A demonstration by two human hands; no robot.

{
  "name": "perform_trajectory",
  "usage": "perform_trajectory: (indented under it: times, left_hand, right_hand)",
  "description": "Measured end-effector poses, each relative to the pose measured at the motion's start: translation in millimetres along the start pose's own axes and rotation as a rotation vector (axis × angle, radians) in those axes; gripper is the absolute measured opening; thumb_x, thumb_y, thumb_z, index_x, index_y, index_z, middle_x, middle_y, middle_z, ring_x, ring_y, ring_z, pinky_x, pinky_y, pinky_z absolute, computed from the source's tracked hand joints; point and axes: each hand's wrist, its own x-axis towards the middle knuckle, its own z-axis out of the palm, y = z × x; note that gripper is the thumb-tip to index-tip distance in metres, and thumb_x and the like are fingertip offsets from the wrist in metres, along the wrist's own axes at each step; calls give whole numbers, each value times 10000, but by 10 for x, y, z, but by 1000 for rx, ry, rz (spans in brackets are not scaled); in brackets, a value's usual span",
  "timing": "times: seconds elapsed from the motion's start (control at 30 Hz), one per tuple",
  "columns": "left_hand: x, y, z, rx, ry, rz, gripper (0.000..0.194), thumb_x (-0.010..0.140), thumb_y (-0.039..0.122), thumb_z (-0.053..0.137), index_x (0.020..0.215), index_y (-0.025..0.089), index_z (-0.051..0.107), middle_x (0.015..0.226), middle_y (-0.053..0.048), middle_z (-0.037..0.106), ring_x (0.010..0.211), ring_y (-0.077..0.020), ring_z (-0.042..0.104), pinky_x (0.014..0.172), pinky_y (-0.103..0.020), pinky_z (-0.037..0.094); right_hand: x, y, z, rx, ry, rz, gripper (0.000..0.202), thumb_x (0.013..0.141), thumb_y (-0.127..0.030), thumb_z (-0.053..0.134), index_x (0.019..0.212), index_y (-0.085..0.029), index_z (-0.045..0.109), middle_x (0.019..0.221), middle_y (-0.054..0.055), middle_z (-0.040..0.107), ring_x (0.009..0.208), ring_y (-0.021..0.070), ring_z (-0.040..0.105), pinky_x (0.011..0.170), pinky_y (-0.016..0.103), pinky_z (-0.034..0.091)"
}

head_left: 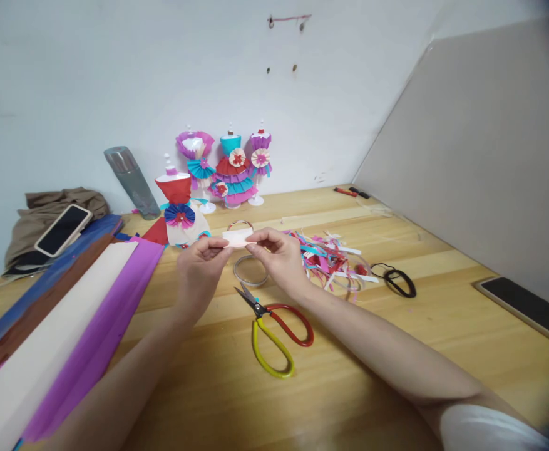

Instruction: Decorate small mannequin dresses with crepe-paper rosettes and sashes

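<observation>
A small cream strip of paper (pixel 237 237) is stretched between my two hands above the table. My left hand (pixel 202 269) pinches its left end between thumb and fingers. At the other end, my right hand (pixel 280 258) grips it the same way. Below them lies a roll of tape (pixel 251 282), partly covered by my right hand. Another ring (pixel 240 224) shows just behind the paper. Scissors (pixel 258 307) with one red and one yellow handle rest nearer to me, blades slightly apart, touched by neither hand.
Several mini dress forms in crepe paper (pixel 179 188) stand at the wall. Paper scraps (pixel 323 257) lie right of my hands, beside a black hair tie (pixel 400 283) and a phone (pixel 532 310). Left are paper sheets (pixel 81 313), another phone (pixel 64 230) and a leaning bottle (pixel 132 181).
</observation>
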Motion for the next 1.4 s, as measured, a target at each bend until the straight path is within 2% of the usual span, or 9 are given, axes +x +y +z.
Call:
perform_trajectory:
  times: [0.3, 0.67, 0.8, 1.03, 1.4]
  left_hand:
    - [-7, 74, 9, -73, 11, -54, 151, 588, 249, 747, 692, 158, 684, 662, -15, 721, 614, -141, 671, 594, -253, 541]
    - [-31, 89, 7, -42, -4, -33, 130, 627, 243, 732, 701, 154, 672, 638, 2, 683, 571, -110, 609, 556, -230, 486]
    - [-22, 55, -15, 74, -37, 72, 87, 692, 227, 695, 754, 166, 696, 648, 5, 676, 582, -110, 592, 577, -241, 477]
    - [-7, 41, -52, 313, -75, 419, 136, 797, 154, 606, 852, 203, 720, 793, -19, 714, 681, -122, 602, 632, -258, 483]
    - [-12, -7, -49, 530, 17, 576, 161, 823, 123, 594, 896, 186, 722, 863, -41, 745, 784, -159, 680, 735, -294, 532]
  right_hand:
    - [3, -66, 8, 95, -9, 57, 102, 672, -264, 715, 720, -183, 676, 701, 19, 664, 635, 140, 580, 615, 279, 486]
    - [-10, -76, 10, 100, -19, 58, 93, 689, -262, 695, 729, -181, 672, 654, -5, 622, 598, 126, 545, 571, 259, 438]
    - [-13, -60, 15, 91, -40, 16, 84, 718, -245, 678, 774, -188, 703, 722, 12, 661, 653, 137, 581, 623, 274, 463]
    - [-18, -58, 22, 32, -38, -109, 107, 766, -212, 652, 825, -218, 741, 809, 35, 715, 740, 159, 630, 687, 300, 497]
    - [-41, -24, 17, -84, -5, -207, 136, 810, -200, 647, 908, -229, 737, 828, 32, 700, 758, 161, 621, 707, 306, 501]
